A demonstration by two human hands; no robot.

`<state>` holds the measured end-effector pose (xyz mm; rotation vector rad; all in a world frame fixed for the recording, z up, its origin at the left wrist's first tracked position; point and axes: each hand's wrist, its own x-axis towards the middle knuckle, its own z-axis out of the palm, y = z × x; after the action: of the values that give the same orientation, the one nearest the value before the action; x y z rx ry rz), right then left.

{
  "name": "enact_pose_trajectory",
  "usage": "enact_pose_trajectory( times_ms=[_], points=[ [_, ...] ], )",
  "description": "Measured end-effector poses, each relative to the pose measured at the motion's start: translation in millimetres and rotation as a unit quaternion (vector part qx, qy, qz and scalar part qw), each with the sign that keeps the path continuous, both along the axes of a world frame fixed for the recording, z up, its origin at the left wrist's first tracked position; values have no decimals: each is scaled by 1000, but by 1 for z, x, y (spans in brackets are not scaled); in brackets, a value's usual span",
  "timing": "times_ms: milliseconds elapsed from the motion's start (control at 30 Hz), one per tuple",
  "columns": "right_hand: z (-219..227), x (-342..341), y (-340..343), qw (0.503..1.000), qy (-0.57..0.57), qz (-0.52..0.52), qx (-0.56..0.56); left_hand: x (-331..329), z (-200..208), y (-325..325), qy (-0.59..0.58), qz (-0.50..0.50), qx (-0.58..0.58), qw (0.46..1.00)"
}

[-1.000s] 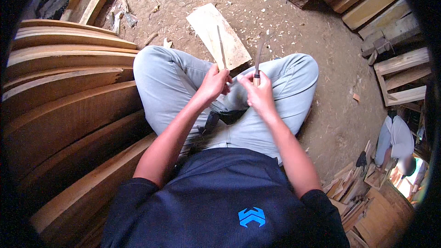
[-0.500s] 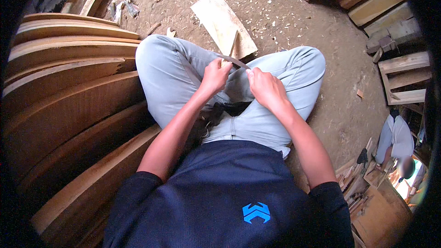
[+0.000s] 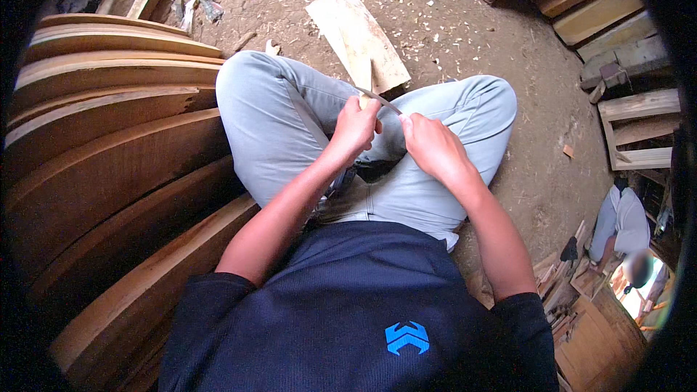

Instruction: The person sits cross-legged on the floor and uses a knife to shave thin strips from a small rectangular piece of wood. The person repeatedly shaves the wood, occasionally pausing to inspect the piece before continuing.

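Observation:
My left hand is closed around a small pale piece of wood, which shows just above the fingers. My right hand is closed at the near end of a thin, dark, slightly curved knife; its handle is hidden in the fist. The blade slants from the right hand up and left, across the pale wood by my left thumb. Just beyond the blade, a narrow pale wooden strip overlaps a flat plank on the ground. Whether that strip joins the held piece, I cannot tell.
Long curved boards stand stacked close along my left side. Wood chips are strewn over the dirt floor. Timber and a wooden frame lie at the right. Another person is bent over at the far right.
Both hands have shifted slightly right, with the knife and the held wood. The right hand has also dropped a little toward me, and the blade slants more steeply.

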<state>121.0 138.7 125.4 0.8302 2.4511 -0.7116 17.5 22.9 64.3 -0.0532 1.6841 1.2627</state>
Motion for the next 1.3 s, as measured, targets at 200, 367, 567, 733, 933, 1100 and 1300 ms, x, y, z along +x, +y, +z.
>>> enact_pose_trajectory(
  times_ms=[200,367,567,733,933,1100,1300],
  points=[
    [0,12,-9,1000,1,-20,19,20,-15,1,17,26,-19,999],
    [-1,26,-13,999,6,-16,40,33,-32,0,15,27,5,1000],
    [3,28,-10,999,6,-3,41,36,-24,3,-54,30,48,997],
    [-1,25,-8,998,19,11,55,37,-24,6,-33,25,29,999],
    [-15,16,-16,991,61,27,112,37,-25,8,-69,32,60,995],
    [-16,11,-9,997,47,-6,55,25,-9,5,-143,47,73,986],
    [1,18,9,999,9,-19,-25,19,-17,1,-126,66,63,988]
  ],
)
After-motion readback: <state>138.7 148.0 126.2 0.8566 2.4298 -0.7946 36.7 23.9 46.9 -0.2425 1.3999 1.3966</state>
